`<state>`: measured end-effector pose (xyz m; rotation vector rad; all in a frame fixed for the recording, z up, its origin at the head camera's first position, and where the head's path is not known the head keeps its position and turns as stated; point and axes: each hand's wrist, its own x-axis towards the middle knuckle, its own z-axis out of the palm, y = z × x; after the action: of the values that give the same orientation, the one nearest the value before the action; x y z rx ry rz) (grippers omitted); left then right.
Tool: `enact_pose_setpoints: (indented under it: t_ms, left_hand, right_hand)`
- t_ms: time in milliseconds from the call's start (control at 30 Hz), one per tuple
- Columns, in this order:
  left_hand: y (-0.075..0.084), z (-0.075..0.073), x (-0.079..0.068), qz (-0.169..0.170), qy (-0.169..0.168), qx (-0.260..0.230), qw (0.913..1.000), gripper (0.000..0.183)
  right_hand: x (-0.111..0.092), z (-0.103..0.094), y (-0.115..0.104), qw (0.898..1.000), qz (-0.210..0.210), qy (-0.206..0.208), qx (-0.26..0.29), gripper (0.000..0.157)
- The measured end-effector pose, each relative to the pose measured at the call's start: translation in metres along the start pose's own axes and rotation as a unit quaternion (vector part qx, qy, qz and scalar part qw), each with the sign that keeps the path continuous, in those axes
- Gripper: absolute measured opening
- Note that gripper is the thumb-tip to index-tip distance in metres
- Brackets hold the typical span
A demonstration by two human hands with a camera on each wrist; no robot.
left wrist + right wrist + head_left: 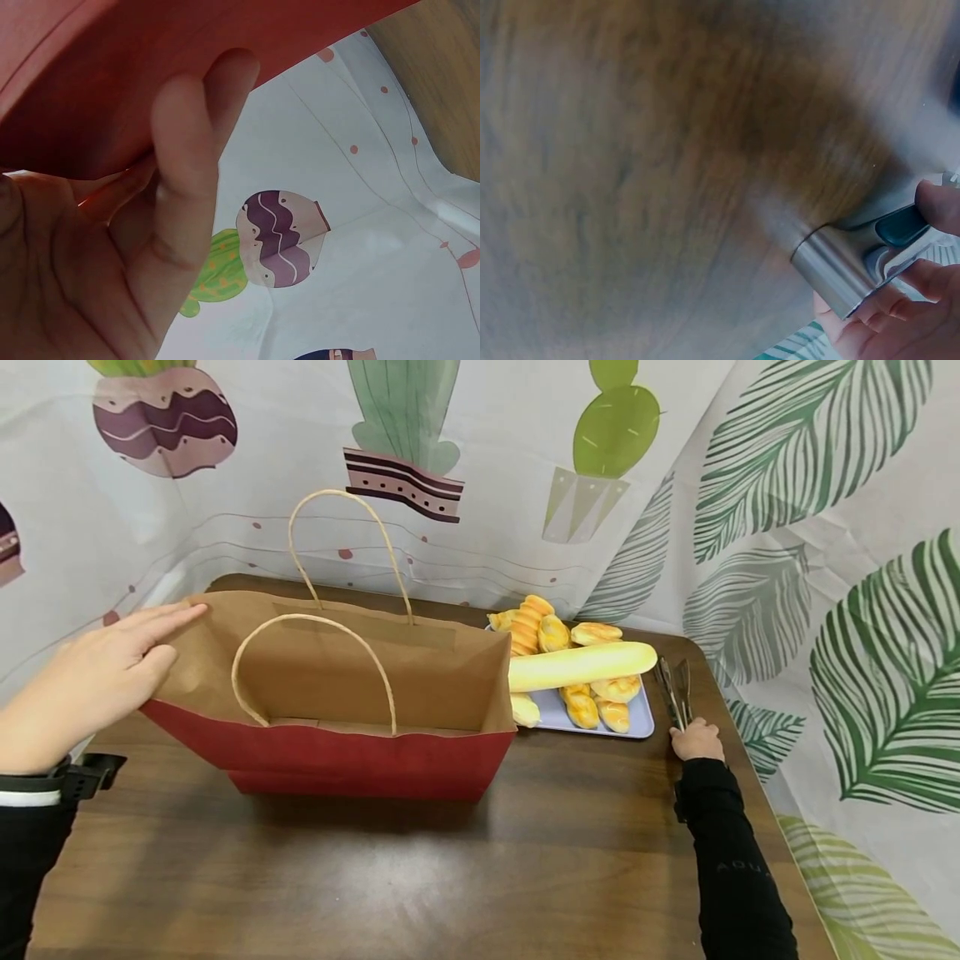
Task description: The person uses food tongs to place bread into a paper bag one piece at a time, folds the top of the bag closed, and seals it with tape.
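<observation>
A paper bag [360,764], red outside and brown inside, stands with its mouth up and two cord handles raised. My left hand [123,664] holds its left edge; in the left wrist view some of that hand's fingers [184,150] lie against the red outside. At the table's right side my right hand [697,741] grips metal tongs [678,693] near their end. The right wrist view shows the tongs' steel end [840,270] and a dark green grip [901,225] under my thumb. The tongs' tips point away from me.
Right of the bag, a pale tray [637,714] bears several bread pieces and pastries. A long pale loaf [585,666] lies across them, its left end hidden by the bag. The brown wooden table [360,885] backs onto a printed cloth [510,468].
</observation>
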<state>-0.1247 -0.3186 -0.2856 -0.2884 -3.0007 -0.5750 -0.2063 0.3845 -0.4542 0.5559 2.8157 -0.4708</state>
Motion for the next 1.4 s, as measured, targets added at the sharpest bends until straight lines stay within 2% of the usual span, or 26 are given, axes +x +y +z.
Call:
enact_pose_setpoints:
  t_ms: [267,467,600,700,867,1033,1200,1400]
  left_hand:
    - [0.001,0.000,0.000,-0.004,0.000,-0.005,1.0000,0.056]
    - [0.002,0.000,-0.001,-0.008,-0.003,-0.003,1.0000,0.057]
    - [0.003,0.000,-0.001,-0.006,-0.001,-0.008,1.0000,0.057]
    - [0.003,-0.001,-0.002,-0.004,0.003,-0.013,0.9999,0.056]
    - [0.003,0.000,-0.003,-0.005,0.003,-0.015,0.9999,0.056]
    - [0.001,0.000,-0.002,-0.003,0.003,-0.013,0.9999,0.056]
    - [0.000,0.001,-0.002,0.000,0.007,-0.010,0.9999,0.056]
    - [0.001,0.001,-0.003,0.003,0.010,-0.015,0.9998,0.056]
  right_hand:
    - [0.002,0.001,0.004,0.999,-0.006,0.002,0.036,0.062]
    - [0.000,-0.004,0.006,0.998,-0.005,-0.014,0.061,0.062]
    - [-0.004,-0.008,0.010,0.998,-0.023,-0.025,0.059,0.062]
    - [-0.006,-0.010,0.014,0.998,-0.034,-0.016,0.053,0.062]
    - [-0.006,-0.011,0.020,0.998,-0.029,0.009,0.058,0.061]
    - [-0.009,-0.015,0.023,0.998,-0.029,0.014,0.058,0.062]
    - [-0.019,-0.021,0.022,0.997,-0.035,0.017,0.064,0.065]
    - [-0.032,-0.027,0.024,0.997,-0.030,0.043,0.062,0.073]
